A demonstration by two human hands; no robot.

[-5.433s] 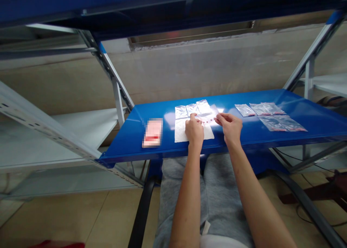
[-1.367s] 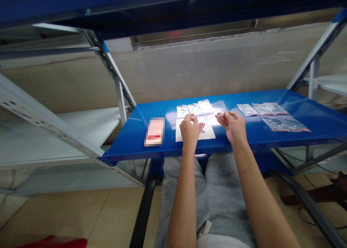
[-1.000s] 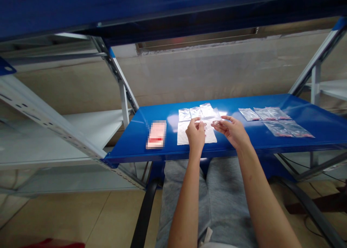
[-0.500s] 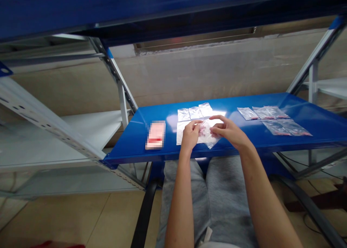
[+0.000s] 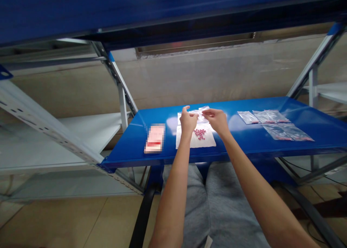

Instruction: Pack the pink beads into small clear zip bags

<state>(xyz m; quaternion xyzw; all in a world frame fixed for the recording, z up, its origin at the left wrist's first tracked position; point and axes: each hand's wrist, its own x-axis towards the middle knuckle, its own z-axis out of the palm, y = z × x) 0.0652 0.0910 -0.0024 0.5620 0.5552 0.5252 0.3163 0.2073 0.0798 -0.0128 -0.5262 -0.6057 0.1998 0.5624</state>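
Observation:
My left hand (image 5: pixel 188 121) and my right hand (image 5: pixel 217 119) are raised side by side over the blue shelf (image 5: pixel 244 147), each pinching an edge of a small clear plastic bag (image 5: pixel 200 113) held between them. Just below the hands a white sheet (image 5: pixel 195 141) lies on the shelf with a little heap of pink pills (image 5: pixel 200 133) on it. More small clear bags lie behind the hands and are mostly hidden by them.
A pink-and-white packet (image 5: pixel 154 138) lies left of the sheet. Several clear bags (image 5: pixel 273 122) with red strips lie at the shelf's right end. Grey shelf uprights (image 5: pixel 119 85) stand left and right. My grey-trousered legs (image 5: pixel 217 208) are under the shelf.
Both hands have moved from over the near part of the sheet to its far edge, uncovering the pills. The bag they hold has gone up and away with them.

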